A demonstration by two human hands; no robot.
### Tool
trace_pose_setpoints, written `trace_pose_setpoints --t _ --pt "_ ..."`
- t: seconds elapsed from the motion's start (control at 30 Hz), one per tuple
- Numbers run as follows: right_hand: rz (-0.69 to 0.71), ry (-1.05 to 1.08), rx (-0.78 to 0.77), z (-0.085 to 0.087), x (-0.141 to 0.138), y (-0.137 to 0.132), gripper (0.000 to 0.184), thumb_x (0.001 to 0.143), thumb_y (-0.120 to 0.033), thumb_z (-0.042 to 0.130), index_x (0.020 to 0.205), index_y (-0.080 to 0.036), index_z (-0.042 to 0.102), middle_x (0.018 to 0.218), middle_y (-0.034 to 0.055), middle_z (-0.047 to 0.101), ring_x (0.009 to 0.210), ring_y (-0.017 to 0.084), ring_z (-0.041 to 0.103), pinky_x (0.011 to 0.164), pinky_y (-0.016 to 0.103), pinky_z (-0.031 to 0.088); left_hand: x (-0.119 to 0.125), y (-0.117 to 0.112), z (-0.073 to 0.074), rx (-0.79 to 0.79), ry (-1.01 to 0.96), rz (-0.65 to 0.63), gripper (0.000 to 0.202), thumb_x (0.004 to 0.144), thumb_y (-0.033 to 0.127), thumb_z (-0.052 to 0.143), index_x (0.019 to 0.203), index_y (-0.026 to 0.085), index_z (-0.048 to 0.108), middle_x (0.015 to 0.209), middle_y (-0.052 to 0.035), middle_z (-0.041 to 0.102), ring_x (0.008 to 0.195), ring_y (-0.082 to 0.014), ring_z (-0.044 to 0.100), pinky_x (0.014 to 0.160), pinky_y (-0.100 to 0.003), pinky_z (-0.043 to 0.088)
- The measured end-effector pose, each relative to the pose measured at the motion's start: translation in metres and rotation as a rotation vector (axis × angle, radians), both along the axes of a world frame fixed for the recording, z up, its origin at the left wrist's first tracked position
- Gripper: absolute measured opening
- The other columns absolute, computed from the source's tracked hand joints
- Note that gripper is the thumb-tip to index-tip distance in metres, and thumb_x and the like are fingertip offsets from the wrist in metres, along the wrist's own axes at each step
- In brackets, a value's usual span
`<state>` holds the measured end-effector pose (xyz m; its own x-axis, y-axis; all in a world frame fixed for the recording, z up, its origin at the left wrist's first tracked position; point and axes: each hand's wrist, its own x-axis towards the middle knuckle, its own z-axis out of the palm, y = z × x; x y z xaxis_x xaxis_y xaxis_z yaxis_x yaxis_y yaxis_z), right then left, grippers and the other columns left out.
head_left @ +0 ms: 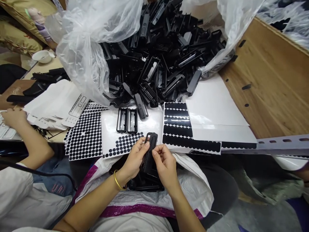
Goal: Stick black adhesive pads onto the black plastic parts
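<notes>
My left hand (pixel 135 158) grips a black plastic housing (pixel 152 141) with a ribbed face and an opening near its top end, tilted upright over the table's front edge. At the housing's right side, my right hand (pixel 166 163) has thumb and fingers pinched together; whatever is between them is hidden. Below both hands, more black housings (pixel 146 185) lie in an open white woven sack (pixel 193 180) on my lap. Two open black housings (pixel 127 120) lie side by side on a white sheet of round black stickers (pixel 125 143), just beyond my hands.
A large heap of black housings (pixel 166 48) spills from a clear plastic bag (pixel 82 48) at the back. Sticker sheets (pixel 84 135) lie left, and strips of black dots (pixel 177 124) right. A wooden panel (pixel 272 71) borders the right. Another person's arm (pixel 31 138) works at left.
</notes>
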<state>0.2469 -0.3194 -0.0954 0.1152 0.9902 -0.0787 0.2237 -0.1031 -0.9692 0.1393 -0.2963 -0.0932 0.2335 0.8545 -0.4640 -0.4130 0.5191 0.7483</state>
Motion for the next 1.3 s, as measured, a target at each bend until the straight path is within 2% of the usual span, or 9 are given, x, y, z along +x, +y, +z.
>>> trace_pose_setpoints --t 0.23,0.4,0.6,0.7,0.8,0.83,1.0,1.17,1.3 --pt "-0.044 0.06 -0.008 -0.004 0.002 -0.004 0.012 0.084 -0.028 0.048 0.073 -0.021 0.048 0.064 -0.0038 0.047 0.054 0.01 0.043 0.051 0.022 0.035 0.005 -0.001 0.004 0.04 0.023 -0.008 0.028 0.077 0.039 0.062 0.095 0.02 0.053 0.083 0.0002 0.063 0.076 -0.0122 0.06 0.07 -0.023 0.044" --pt "-0.037 -0.113 0.08 0.001 0.006 -0.003 0.013 0.085 -0.024 0.046 0.072 -0.021 0.045 0.064 -0.0036 0.047 0.053 0.011 0.044 0.053 0.024 0.036 0.011 0.002 0.007 0.135 0.075 -0.022 0.02 0.081 0.035 0.058 0.093 0.019 0.053 0.094 -0.0013 0.063 0.093 -0.0142 0.058 0.087 -0.027 0.042" --pt "0.012 -0.327 0.154 -0.001 0.013 -0.003 0.009 0.084 -0.022 0.045 0.075 -0.022 0.043 0.067 -0.0027 0.052 0.054 0.011 0.048 0.053 0.024 0.038 0.013 0.005 0.006 0.174 0.121 -0.058 0.022 0.08 0.037 0.059 0.091 0.019 0.052 0.093 -0.0016 0.063 0.091 -0.0148 0.06 0.086 -0.028 0.044" --pt "-0.16 -0.434 0.182 -0.004 0.033 -0.009 0.004 0.084 -0.024 0.049 0.084 -0.022 0.045 0.068 -0.0027 0.054 0.054 0.012 0.049 0.052 0.024 0.04 0.015 0.006 0.007 0.092 0.02 -0.135 0.026 0.079 0.04 0.061 0.089 0.018 0.052 0.097 -0.0034 0.064 0.088 -0.0164 0.063 0.082 -0.031 0.048" --pt "-0.373 -0.549 0.247 -0.007 0.07 -0.019 0.005 0.085 -0.025 0.05 0.085 -0.021 0.048 0.071 -0.001 0.054 0.058 0.013 0.051 0.056 0.025 0.042 0.021 0.007 0.006 0.055 -0.053 -0.213 0.027 0.079 0.043 0.059 0.087 0.018 0.052 0.104 -0.0052 0.064 0.087 -0.0174 0.065 0.08 -0.033 0.051" --pt "-0.376 -0.601 0.254 -0.009 0.082 -0.022 0.005 0.085 -0.026 0.05 0.082 -0.021 0.049 0.072 -0.0001 0.054 0.06 0.013 0.051 0.058 0.026 0.043 0.025 0.008 0.005 0.06 -0.07 -0.231 0.028 0.079 0.044 0.059 0.086 0.018 0.052 0.105 -0.0054 0.064 0.087 -0.0176 0.065 0.08 -0.034 0.051" --pt "-0.303 -0.802 0.302 -0.022 0.117 -0.026 0.009 0.087 -0.026 0.048 0.089 -0.02 0.055 0.079 0.0034 0.055 0.068 0.016 0.052 0.061 0.029 0.044 0.057 0.019 -0.008 0.146 -0.106 -0.288 0.032 0.077 0.047 0.061 0.083 0.018 0.05 0.101 -0.0069 0.067 0.093 -0.0192 0.064 0.085 -0.034 0.048" --pt "-0.228 -0.893 0.346 -0.033 0.113 -0.019 0.012 0.089 -0.02 0.043 0.082 -0.021 0.054 0.077 0.0047 0.054 0.074 0.019 0.051 0.065 0.031 0.043 0.077 0.036 -0.022 0.224 -0.058 -0.282 0.035 0.075 0.051 0.06 0.078 0.019 0.046 0.095 -0.0071 0.07 0.097 -0.0193 0.063 0.086 -0.032 0.044" --pt "-0.073 -0.79 0.331 -0.024 0.102 -0.018 0.015 0.087 -0.019 0.045 0.075 -0.021 0.053 0.072 0.0037 0.054 0.072 0.018 0.05 0.067 0.031 0.041 0.079 0.045 -0.028 0.223 -0.057 -0.28 0.036 0.073 0.051 0.062 0.077 0.019 0.046 0.094 -0.0061 0.07 0.095 -0.0185 0.064 0.086 -0.031 0.044"
